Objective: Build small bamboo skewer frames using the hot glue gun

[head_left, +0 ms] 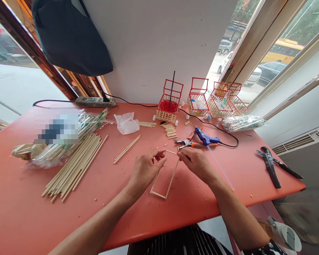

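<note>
Left hand (149,164) and right hand (195,161) pinch the far end of a stick frame (172,178), left of the glue gun (204,137); near corners look joined, far ones are finger-hidden; loose sticks (73,168) farther left lie unused.

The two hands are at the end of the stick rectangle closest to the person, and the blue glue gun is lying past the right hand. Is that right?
Not quite: the left hand and right hand are at the far end of the stick rectangle, as the head view shows. The blue glue gun does lie past the right hand.
</note>
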### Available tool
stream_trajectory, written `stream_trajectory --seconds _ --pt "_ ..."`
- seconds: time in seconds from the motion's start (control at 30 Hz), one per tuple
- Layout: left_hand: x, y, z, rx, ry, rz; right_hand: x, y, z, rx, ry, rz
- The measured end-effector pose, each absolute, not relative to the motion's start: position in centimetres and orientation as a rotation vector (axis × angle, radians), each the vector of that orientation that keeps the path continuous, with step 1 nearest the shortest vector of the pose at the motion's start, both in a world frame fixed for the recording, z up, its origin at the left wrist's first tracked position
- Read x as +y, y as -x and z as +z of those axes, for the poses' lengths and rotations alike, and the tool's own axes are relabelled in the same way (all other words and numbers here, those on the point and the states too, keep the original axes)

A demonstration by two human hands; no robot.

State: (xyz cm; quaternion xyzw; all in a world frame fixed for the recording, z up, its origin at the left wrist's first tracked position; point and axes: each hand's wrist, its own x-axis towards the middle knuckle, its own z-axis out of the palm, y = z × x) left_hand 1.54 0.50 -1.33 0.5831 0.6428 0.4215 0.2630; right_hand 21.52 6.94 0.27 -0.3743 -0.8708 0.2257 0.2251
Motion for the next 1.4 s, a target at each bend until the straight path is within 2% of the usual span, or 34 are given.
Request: stream_trajectory --seconds 1.17,1.4 --pt "0.5 -1.6 -1.7 1.672 -1.434 1.102 7.0 -21.4 0.3 -2.410 1.004 0.636" --pt "1.3 -0.7 -1.8 1.427 -1.144 1.147 7.0 -21.4 0.5 -2.409 0.999 0.623"
